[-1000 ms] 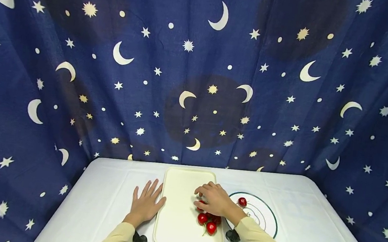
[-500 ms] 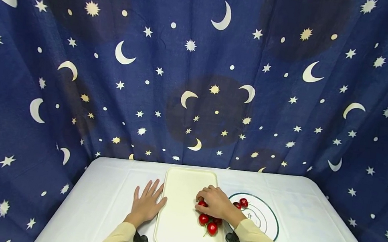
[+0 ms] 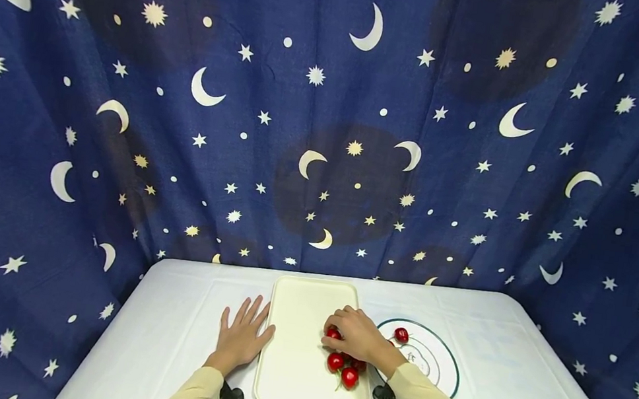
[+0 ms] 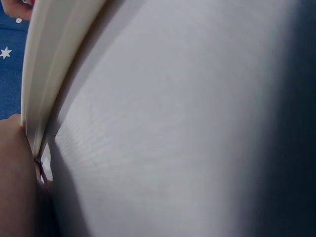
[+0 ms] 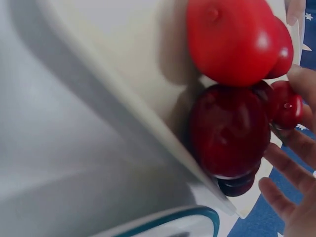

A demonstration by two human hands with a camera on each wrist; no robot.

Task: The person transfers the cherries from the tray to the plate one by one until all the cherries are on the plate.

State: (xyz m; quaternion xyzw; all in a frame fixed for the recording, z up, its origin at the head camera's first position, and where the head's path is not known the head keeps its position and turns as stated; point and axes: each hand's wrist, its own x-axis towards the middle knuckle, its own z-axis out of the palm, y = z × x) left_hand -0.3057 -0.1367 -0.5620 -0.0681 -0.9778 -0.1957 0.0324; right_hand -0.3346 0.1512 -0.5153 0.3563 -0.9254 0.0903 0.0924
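My right hand reaches over the right side of a cream tray. Its thumb and fingers curl round a red cherry, seen in the head view between them. More cherries lie just below that hand, among them a bright red cherry and a dark cherry; the hand partly covers the pile. My left hand rests flat with spread fingers on the white table, its thumb touching the tray's left rim. In the left wrist view, part of the left hand shows beside the tray's edge.
Right of the tray, partly behind my right forearm, stands a white plate with a green rim. A cherry lies on it, with another barely visible by the wrist. A blue curtain with moons and stars surrounds the table.
My right fingers have closed in on a cherry in the tray. A second cherry on the plate came into view beside the first, then became mostly hidden by my wrist. The left hand stays put.
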